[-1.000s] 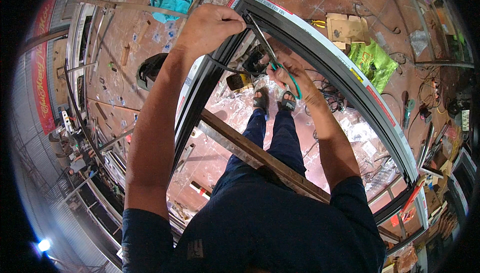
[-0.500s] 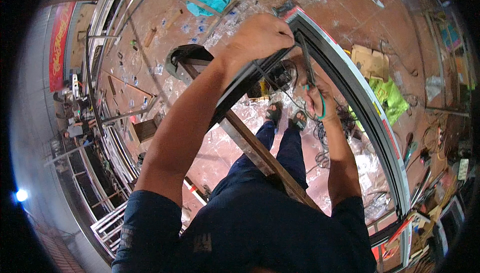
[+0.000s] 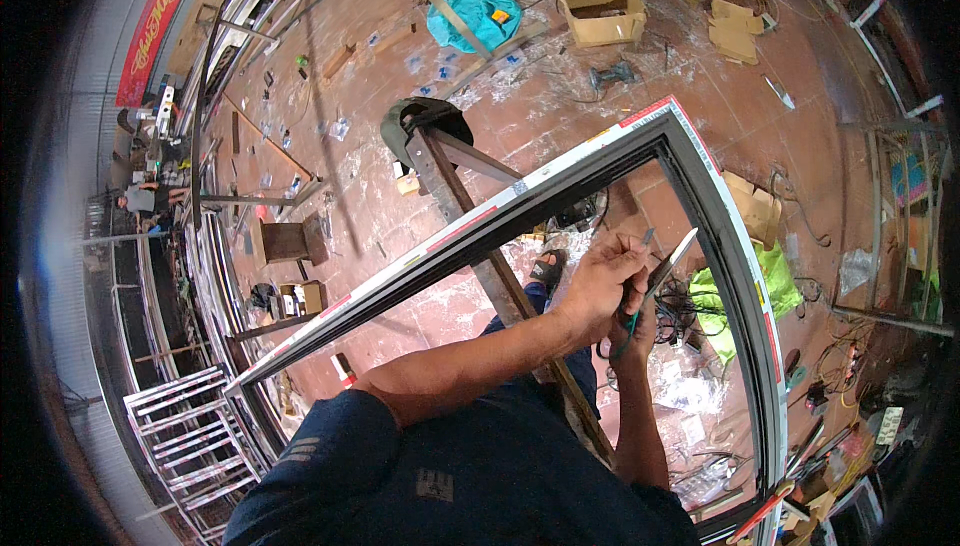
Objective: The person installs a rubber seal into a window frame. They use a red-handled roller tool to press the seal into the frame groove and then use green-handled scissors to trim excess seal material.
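Note:
My right hand (image 3: 640, 328) grips a pair of scissors (image 3: 672, 261) with a green handle, a pale blade pointing up and to the right. Close against it, my left hand (image 3: 612, 271) has its fingertips pinched together at a small dark grey piece (image 3: 648, 236), whose kind I cannot make out. Both hands are inside the opening of a large black frame (image 3: 560, 201) with white and red film on its outer faces. The frame's far right corner lies just beyond the hands. Part of the scissors' handle is hidden by my fingers.
A brown bar (image 3: 500, 286) passes under the frame, with a dark cap (image 3: 428, 126) hung on its far end. On the littered floor are a teal cloth (image 3: 465, 6), a cardboard box (image 3: 603, 21), bright green plastic (image 3: 715, 321) and tangled black cable (image 3: 685, 308). White-barred frames (image 3: 195, 436) stand at left.
My left hand has left the frame's corner and come back beside my right hand. The scissors have tilted to the right. The view has shifted, showing more of the frame.

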A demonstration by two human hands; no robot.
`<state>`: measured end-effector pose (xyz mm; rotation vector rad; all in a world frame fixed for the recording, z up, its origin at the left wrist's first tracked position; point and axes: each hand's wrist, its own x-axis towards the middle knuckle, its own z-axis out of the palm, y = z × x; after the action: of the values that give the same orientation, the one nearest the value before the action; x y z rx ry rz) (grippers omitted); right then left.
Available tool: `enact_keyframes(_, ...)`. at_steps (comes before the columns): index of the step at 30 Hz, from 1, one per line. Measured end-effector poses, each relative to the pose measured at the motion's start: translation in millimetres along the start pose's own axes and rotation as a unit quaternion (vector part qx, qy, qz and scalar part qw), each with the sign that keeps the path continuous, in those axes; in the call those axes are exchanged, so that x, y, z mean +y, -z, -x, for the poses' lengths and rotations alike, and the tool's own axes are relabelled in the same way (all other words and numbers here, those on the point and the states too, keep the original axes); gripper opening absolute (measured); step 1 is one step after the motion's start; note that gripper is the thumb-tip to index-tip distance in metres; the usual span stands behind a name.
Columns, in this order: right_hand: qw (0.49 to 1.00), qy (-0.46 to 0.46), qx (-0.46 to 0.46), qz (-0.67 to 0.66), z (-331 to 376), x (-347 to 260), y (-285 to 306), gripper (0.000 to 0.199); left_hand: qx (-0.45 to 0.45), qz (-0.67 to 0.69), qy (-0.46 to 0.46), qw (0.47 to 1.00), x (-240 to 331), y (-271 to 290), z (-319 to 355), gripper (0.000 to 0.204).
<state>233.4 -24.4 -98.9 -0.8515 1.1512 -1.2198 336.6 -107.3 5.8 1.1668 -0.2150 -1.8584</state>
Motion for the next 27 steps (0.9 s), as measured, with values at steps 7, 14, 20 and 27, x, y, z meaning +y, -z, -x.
enact_keyframes(7,0.966,0.094,0.134,0.199,12.0,-51.1,84.4,0.026,-0.007,-0.51,-0.469,0.721,101.4,42.7,15.0,0.014)
enact_keyframes(14,0.944,0.141,0.262,0.143,-67.3,-184.3,72.5,0.024,0.34,-0.679,-0.468,0.451,243.2,217.6,-29.5,0.03)
enact_keyframes(20,0.939,0.15,0.265,0.16,-83.0,-174.4,72.8,0.019,0.327,-0.671,-0.383,0.544,257.6,258.0,-45.4,0.034)
enact_keyframes(27,0.948,0.154,0.252,0.12,-83.5,-179.1,62.5,0.024,0.272,-0.761,-0.24,0.537,291.8,286.5,-71.5,0.033)
